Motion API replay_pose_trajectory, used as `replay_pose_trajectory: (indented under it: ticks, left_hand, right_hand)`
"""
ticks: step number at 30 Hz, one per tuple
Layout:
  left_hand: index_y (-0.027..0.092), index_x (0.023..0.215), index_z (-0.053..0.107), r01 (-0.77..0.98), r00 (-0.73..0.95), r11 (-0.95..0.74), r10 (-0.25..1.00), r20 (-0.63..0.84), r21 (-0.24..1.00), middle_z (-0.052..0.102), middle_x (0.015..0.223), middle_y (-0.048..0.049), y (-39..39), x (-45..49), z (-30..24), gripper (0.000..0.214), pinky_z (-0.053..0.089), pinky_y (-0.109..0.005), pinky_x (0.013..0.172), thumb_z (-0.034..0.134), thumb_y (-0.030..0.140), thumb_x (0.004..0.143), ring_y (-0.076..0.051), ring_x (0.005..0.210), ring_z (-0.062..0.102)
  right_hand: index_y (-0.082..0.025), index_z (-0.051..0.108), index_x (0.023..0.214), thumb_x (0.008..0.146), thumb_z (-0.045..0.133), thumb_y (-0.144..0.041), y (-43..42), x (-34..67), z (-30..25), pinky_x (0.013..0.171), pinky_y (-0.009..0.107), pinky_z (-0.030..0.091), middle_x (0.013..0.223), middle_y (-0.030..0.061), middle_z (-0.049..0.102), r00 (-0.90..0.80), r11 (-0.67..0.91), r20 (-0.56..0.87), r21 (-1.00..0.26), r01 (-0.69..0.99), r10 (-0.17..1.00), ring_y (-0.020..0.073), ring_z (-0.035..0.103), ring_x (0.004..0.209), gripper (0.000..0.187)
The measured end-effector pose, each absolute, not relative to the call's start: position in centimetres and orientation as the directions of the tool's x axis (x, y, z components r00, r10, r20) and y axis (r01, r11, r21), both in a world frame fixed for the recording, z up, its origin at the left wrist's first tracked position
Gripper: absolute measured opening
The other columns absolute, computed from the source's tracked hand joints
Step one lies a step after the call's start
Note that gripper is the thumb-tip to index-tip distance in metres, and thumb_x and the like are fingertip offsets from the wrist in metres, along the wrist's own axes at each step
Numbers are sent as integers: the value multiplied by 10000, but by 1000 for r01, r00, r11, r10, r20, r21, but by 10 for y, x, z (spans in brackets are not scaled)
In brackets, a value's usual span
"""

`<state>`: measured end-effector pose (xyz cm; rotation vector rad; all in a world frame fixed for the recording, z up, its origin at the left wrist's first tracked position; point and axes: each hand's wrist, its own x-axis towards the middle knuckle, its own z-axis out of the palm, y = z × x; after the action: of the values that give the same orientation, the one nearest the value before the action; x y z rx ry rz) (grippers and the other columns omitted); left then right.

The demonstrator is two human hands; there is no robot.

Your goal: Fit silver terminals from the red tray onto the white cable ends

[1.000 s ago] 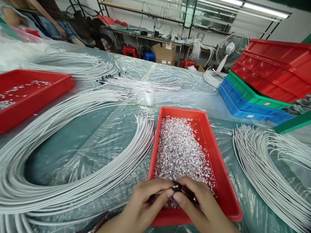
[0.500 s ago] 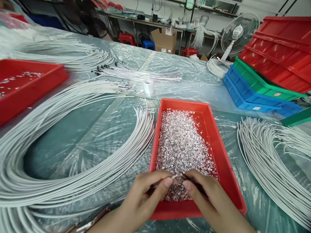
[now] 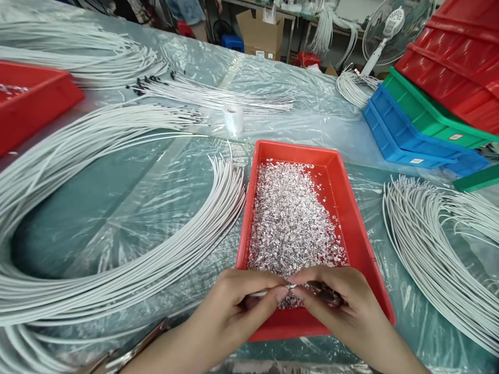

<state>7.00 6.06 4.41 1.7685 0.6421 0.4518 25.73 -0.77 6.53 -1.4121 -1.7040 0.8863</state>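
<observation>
Over the near end of a red tray, my two hands meet fingertip to fingertip. My left hand pinches a thin white cable close to its end. The thumb and forefinger of my right hand are closed on the cable's tip. A dark metal tool, its kind mostly hidden, lies within the right hand's curled fingers. Small shiny silver scraps cover much of the tray floor beneath. Left of the tray curves a thick bundle of white cables.
More white cables lie at right. Stacked red, green and blue bins stand behind them. A clear tape roll sits beyond the tray, and another red tray at far left. A person's legs show in the background.
My hands have come together: the right fingertips, apart from the cable tip before, now touch it. The dark tool has shifted back into the right palm. The view has tilted down.
</observation>
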Motion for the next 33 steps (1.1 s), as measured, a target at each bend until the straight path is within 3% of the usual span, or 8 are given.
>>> replay_pose_trajectory:
  ticks: [5,10,15,20,29,33]
  left_hand:
    - [171,807,647,174,797,-186,604,-27,967,600,642,31,61,69,45,235,353,-170,506,473,216,958,-78,551,475]
    - [173,842,663,171,794,-261,608,24,950,666,707,18,61,71,41,193,420,-166,560,504,204,948,-90,601,591]
    - [178,890,654,174,815,-335,577,55,926,670,743,10,59,69,37,177,419,-177,576,492,191,959,-93,613,598]
    - [173,887,619,177,857,-410,512,65,895,623,711,9,60,68,39,186,380,-206,559,454,177,971,-103,595,569]
    - [210,890,563,222,917,-461,397,-24,859,599,725,42,64,64,47,175,356,-227,600,422,165,983,-108,619,540]
    - [217,905,557,196,930,-464,367,-14,864,618,745,47,66,64,47,182,367,-224,615,406,154,985,-110,632,553]
  right_hand:
    - [-232,607,956,858,594,-113,-7,259,66,622,171,456,767,-44,696,-144,181,124,-843,506,982,70,651,647,155]
    - [-216,602,850,833,581,-98,-8,261,66,523,186,376,652,-68,585,-138,45,-26,-869,493,990,59,513,548,121]
    - [-198,558,772,880,549,-175,-7,260,66,484,197,307,618,-71,471,-130,-129,-200,-897,423,971,66,382,530,111]
    - [-195,496,742,879,507,-163,-5,258,68,537,212,330,671,-49,443,-123,-297,-344,-908,295,931,92,386,607,141]
    - [-196,459,715,863,531,-166,-5,262,68,546,215,308,676,-56,383,-226,-414,-433,-901,129,873,89,337,614,167]
    - [-194,498,748,883,542,-216,-6,263,69,580,206,345,713,-46,431,-238,-458,-463,-886,79,854,87,376,635,143]
